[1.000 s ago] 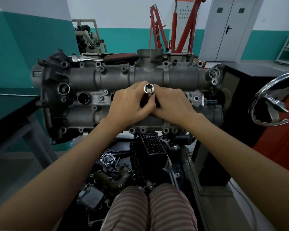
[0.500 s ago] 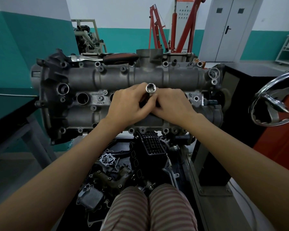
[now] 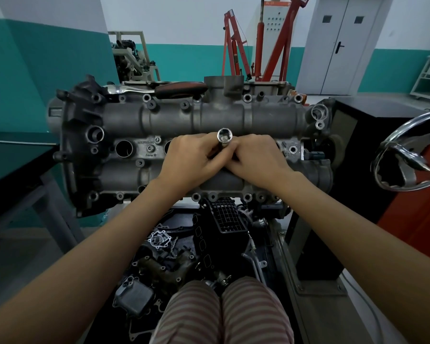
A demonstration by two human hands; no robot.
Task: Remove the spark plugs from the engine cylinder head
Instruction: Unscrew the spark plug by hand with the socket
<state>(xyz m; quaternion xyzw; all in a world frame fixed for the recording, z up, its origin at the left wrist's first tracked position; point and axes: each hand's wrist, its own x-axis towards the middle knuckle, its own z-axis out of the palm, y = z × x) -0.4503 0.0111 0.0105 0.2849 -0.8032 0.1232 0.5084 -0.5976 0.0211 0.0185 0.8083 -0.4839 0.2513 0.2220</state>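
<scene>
Both hands apparently around socket

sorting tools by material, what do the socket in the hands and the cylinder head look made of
Socket: looks like chromed steel, bright mirror shine on its rim. Cylinder head: probably cast aluminium, dull grey, matte, grainy surface with moulded ribs and bosses.

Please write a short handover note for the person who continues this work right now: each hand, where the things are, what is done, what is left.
Left hand and right hand: both hold the socket tool standing in a middle well of the cylinder head.
Ratchet: lies on the head's far edge, not attached.
Done: the left plug well looks open; whether its plug is out cannot be seen.
Left: whether this plug is loose is unclear. Probably fit the ratchet, unscrew, lift out, then check the other wells.
</scene>
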